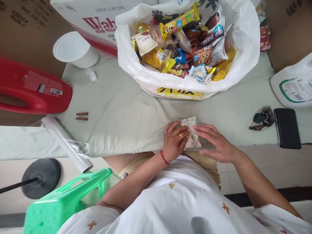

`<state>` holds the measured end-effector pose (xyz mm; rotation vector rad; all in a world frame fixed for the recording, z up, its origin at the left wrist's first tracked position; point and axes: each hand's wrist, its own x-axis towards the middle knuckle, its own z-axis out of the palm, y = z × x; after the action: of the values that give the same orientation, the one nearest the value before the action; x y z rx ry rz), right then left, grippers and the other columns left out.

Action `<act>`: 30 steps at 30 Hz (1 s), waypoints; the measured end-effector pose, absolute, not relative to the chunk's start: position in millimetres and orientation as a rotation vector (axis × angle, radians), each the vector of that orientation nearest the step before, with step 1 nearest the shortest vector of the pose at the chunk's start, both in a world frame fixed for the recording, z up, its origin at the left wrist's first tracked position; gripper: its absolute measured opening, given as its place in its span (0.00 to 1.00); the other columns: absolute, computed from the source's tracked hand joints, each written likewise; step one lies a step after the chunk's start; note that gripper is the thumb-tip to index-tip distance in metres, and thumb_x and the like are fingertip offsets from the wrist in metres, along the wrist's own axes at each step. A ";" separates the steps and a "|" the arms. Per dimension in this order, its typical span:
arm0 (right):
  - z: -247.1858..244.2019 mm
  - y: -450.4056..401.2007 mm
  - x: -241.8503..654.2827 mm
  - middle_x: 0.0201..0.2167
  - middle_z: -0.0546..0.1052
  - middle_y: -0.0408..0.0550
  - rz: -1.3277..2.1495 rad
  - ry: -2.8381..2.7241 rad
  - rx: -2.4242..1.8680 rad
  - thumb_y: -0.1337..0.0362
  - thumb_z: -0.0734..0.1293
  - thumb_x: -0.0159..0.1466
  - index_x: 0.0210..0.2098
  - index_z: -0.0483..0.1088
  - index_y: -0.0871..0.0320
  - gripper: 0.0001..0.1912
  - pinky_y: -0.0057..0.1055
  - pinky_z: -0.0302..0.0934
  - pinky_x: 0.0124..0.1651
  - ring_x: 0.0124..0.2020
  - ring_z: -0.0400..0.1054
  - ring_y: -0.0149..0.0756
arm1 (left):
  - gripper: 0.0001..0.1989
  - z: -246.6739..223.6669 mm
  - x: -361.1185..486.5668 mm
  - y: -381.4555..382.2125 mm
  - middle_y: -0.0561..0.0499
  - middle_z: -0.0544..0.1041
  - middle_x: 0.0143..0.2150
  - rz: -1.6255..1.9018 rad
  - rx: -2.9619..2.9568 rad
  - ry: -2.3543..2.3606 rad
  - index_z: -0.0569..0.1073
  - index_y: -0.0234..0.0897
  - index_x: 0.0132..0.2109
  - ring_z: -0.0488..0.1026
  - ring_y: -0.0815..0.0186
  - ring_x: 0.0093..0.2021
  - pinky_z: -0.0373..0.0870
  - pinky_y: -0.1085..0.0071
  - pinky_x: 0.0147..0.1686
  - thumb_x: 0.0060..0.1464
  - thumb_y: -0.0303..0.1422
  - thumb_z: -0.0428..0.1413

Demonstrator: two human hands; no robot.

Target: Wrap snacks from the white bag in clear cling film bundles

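A small clear packet with pale, speckled contents [194,136] lies at the table's front edge. My left hand [175,138], with a ring and a red bracelet, rests on the packet's left side, its fingers bent over it. Just right of the packet is my right hand [215,143], fingers spread and thumb apart, fingertips by its edge and nothing in the grasp. Beyond both hands stands a white plastic bag [151,79] full of wrapped snacks, with a yellow snack packet [180,22] on top.
On the left are a red jug [31,87], a white tub [75,50], two brown sticks [82,116] and a plastic film roll [67,143]. Keys [263,117], a black phone [288,128] and a white bottle [293,84] are right. A green stool [48,208] stands below.
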<state>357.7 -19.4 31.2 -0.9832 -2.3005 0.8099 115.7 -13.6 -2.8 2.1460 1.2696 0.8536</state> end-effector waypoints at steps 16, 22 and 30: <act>46.4 -6.0 337.7 0.49 0.84 0.50 0.541 -2.216 -0.952 0.54 0.65 0.74 0.58 0.74 0.51 0.17 0.53 0.63 0.67 0.53 0.75 0.44 | 0.31 30.5 83.9 -3.5 0.39 0.78 0.62 0.814 2.062 0.833 0.70 0.43 0.65 0.75 0.51 0.62 0.54 0.43 0.72 0.61 0.54 0.60; 52.1 -18.6 321.9 0.60 0.76 0.58 1.005 -1.706 -1.185 0.42 0.64 0.72 0.68 0.62 0.53 0.33 0.40 0.73 0.57 0.58 0.74 0.45 | 0.19 41.1 107.3 -11.4 0.47 0.83 0.44 0.959 1.282 1.067 0.76 0.38 0.48 0.80 0.60 0.43 0.75 0.61 0.50 0.65 0.50 0.58; 60.5 -76.4 343.0 0.50 0.83 0.52 1.443 -1.442 -1.754 0.42 0.69 0.66 0.61 0.70 0.55 0.31 0.34 0.76 0.39 0.42 0.80 0.42 | 0.28 35.9 100.7 -18.9 0.44 0.82 0.44 0.659 0.750 0.965 0.75 0.35 0.45 0.79 0.58 0.47 0.75 0.63 0.47 0.56 0.58 0.62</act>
<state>343.0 -76.4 60.5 -1.7539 -1.4416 1.4429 100.7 -18.9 35.9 0.7501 0.9651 0.6595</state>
